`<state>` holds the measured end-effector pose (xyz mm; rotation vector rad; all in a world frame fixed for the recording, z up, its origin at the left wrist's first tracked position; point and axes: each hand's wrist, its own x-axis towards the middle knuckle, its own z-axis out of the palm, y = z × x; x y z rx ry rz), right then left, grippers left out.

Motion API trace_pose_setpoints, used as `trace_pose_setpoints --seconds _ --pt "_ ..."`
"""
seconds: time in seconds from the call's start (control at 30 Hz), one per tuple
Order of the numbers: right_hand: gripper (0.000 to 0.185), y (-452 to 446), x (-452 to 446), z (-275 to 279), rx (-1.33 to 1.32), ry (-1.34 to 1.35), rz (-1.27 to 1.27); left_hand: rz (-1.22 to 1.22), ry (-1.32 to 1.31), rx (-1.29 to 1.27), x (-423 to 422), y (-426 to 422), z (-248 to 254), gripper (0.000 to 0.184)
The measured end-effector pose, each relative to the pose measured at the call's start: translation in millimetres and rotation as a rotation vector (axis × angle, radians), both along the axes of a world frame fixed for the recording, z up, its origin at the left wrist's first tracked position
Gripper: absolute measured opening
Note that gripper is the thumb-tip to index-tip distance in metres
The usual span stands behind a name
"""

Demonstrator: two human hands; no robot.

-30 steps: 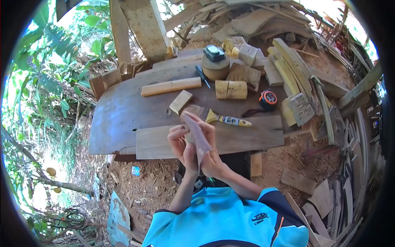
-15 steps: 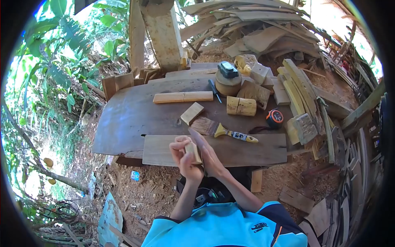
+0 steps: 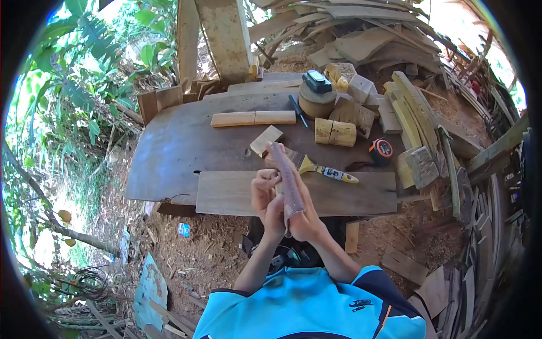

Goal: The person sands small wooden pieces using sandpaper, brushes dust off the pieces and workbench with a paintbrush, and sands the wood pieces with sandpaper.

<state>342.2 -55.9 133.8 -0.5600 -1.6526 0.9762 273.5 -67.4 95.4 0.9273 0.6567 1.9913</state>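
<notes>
My left hand has its fingers wrapped round a small pale wooden block, mostly hidden behind a curled strip of brownish sandpaper. The strip lies along the palm of my right hand and is pressed against the block. Both hands are close together above the front plank of the bench. Just beyond them lies another small wooden block. A paintbrush with a yellow handle rests to the right, its bristles partly covered by the sandpaper and fingers.
On the dark bench board are a long wood strip, a screwdriver, a short wooden cylinder, a tape measure and a battery-like device on a round block. Wooden offcuts crowd the right side.
The sandpaper has turned from nearly edge-on to show its brown face, now hiding most of the block. Both hands appear slightly further right and higher.
</notes>
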Motion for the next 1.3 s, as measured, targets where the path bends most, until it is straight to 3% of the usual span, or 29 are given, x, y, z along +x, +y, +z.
trace_pose_setpoints --seconds 0.07,0.17,0.3,0.33,0.4,0.47,0.57,0.6,0.7,0.73,0.83,0.87,0.93,1.03,1.07,1.17,1.23,1.27,1.3 --pt "0.062 10 1 -25 -0.046 0.07 0.066 0.019 0.062 0.023 -2 3 2 0.023" --pt "0.087 10 -5 -62 -0.501 0.096 0.074 -0.009 -0.048 -0.046 -7 7 3 0.026" --pt "0.074 -10 2 17 -0.194 0.04 0.041 0.067 0.155 0.02 0 6 -6 0.022" --pt "0.06 -7 -1 7 -0.092 0.065 -0.007 0.093 0.13 -0.005 0 8 -7 0.02" --pt "0.06 9 -8 -56 -0.182 -0.051 -0.083 0.047 -0.081 0.003 -8 10 0 0.02" --pt "0.06 10 -6 -66 -0.32 -0.096 -0.049 -0.024 -0.154 0.028 -16 9 0 0.019" --pt "0.057 1 -4 -2 -0.118 0.022 -0.003 0.048 0.124 -0.07 -7 4 -4 0.019" --pt "0.057 -2 -3 10 -0.031 0.001 -0.059 -0.003 0.052 0.041 -3 4 0 0.015" --pt "0.056 15 -2 -30 -0.236 0.033 0.04 0.101 0.125 -0.025 0 7 7 0.021" --pt "0.056 10 -1 -32 -0.625 0.126 0.124 0.036 0.054 -0.004 0 10 4 0.017" --pt "0.051 9 11 -25 -0.801 0.457 0.18 0.072 0.252 0.095 12 14 7 0.013" --pt "0.051 5 16 -20 -0.629 0.467 0.132 0.119 0.339 -0.02 12 11 5 0.015" --pt "0.044 1 26 -11 -0.395 0.107 0.048 0.152 0.309 -0.029 17 9 7 0.018" --pt "0.038 16 19 -27 -0.408 0.136 0.062 0.16 0.254 -0.042 14 13 6 0.021" --pt "0.045 9 16 -29 -0.486 0.161 0.028 0.154 0.235 -0.052 12 14 4 0.021" --pt "0.059 14 16 5 -0.272 -0.041 -0.024 0.188 0.274 -0.034 14 16 12 0.02" --pt "0.062 19 22 24 0.266 -0.103 -0.039 0.245 0.314 -0.051 14 15 16 0.021" --pt "0.065 30 26 14 0.213 -0.194 0.068 0.316 0.385 -0.045 12 18 15 0.021" --pt "0.067 29 26 9 0.157 -0.208 0.068 0.239 0.285 -0.094 11 16 17 0.022"
